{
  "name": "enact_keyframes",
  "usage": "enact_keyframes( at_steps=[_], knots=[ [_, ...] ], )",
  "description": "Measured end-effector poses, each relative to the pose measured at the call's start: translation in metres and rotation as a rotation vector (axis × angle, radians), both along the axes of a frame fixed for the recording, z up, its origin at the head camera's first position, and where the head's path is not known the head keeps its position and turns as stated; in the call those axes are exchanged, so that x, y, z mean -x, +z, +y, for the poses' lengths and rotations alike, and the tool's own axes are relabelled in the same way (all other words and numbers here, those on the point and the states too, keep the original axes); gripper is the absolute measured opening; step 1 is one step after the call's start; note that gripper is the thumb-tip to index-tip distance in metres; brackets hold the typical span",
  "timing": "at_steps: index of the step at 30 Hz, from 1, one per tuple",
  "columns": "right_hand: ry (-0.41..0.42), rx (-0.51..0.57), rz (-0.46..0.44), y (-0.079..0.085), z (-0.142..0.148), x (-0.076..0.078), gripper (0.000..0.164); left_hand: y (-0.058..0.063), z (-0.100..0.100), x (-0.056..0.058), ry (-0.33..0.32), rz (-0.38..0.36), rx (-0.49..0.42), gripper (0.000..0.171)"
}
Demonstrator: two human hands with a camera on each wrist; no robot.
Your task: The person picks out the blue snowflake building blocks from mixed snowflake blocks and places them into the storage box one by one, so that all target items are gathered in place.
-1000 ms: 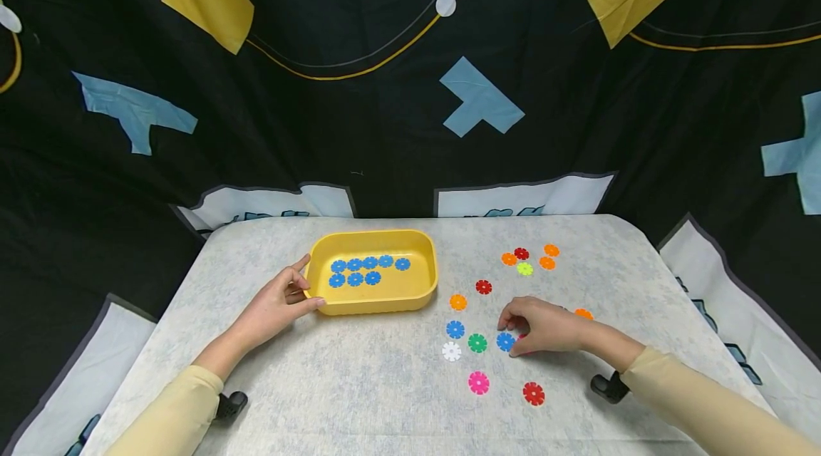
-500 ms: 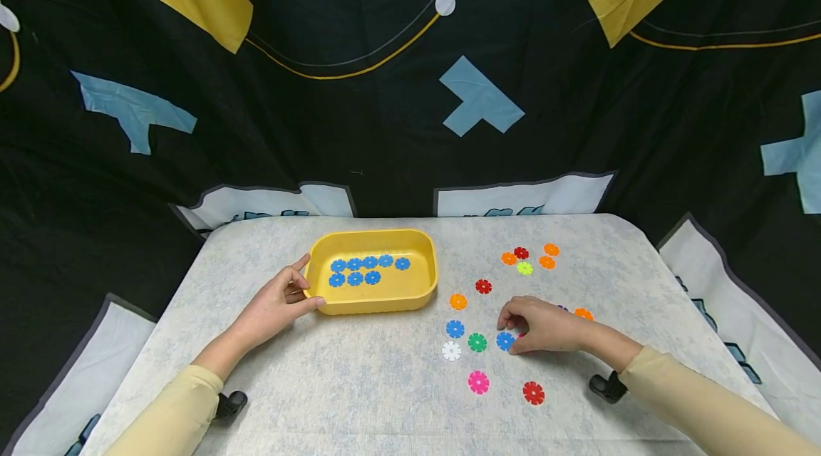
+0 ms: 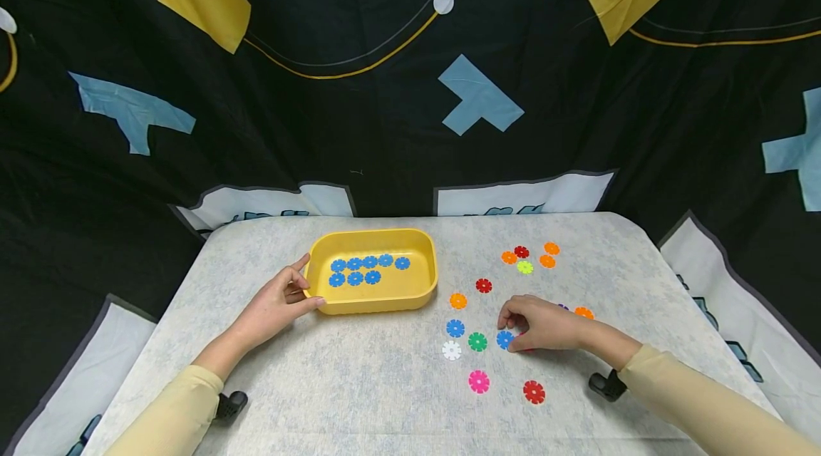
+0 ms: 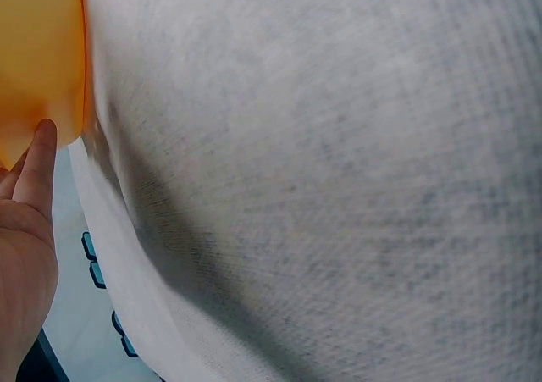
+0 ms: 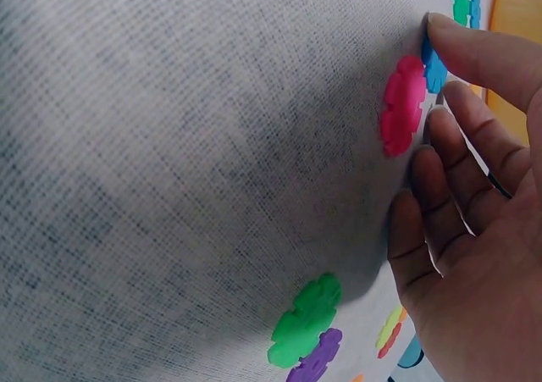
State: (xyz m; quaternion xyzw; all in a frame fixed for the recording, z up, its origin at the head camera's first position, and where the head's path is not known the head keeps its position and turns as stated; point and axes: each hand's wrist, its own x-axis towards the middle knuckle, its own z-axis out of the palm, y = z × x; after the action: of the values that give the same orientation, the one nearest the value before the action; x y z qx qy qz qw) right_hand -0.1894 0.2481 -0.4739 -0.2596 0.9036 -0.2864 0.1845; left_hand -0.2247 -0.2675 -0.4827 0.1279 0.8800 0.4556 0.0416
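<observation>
My left hand (image 3: 282,305) grips the left end of a yellow plastic tray (image 3: 378,306), thumb at the front corner and fingers along the side. Inside the tray lie several blue notched interlocking discs (image 3: 355,278) in two rows. On the table to the right, my right hand (image 3: 545,324) curls down over another blue disc (image 3: 504,340), thumb at one edge and index finger at the other. In the right wrist view a pink disc (image 5: 403,107) lies beside that blue disc (image 5: 435,69), under the palm. The hand partly covers both in the head view.
Around the right hand lie a blue (image 3: 455,328), a green (image 3: 477,342), a white (image 3: 452,350), a pink (image 3: 478,382) and a red disc (image 3: 534,392). Farther back sit several orange, red and yellow-green discs (image 3: 525,268). A black curtain (image 3: 385,157) hangs behind the table.
The blue disc under my right fingers has shifted very slightly left. Both hands otherwise stay nearly still, and the tray has not moved.
</observation>
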Motion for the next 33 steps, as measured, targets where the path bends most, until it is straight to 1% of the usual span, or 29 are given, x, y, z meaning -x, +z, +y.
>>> enact_keyframes(
  at_steps=[10, 29, 33],
  knots=[
    [0.012, 0.003, 0.000, -0.0008, -0.0006, 0.0000, 0.026, -0.0001, -0.0008, -0.0003, -0.005, 0.003, 0.007, 0.056],
    [0.032, -0.003, 0.025, 0.0012, -0.0037, 0.0005, 0.025, 0.0006, -0.0004, 0.0002, -0.012, -0.005, -0.019, 0.057],
    [0.028, 0.005, 0.007, 0.0017, -0.0049, 0.0022, 0.026, 0.0009, -0.0006, 0.0004, -0.010, -0.006, -0.014, 0.057]
  ],
)
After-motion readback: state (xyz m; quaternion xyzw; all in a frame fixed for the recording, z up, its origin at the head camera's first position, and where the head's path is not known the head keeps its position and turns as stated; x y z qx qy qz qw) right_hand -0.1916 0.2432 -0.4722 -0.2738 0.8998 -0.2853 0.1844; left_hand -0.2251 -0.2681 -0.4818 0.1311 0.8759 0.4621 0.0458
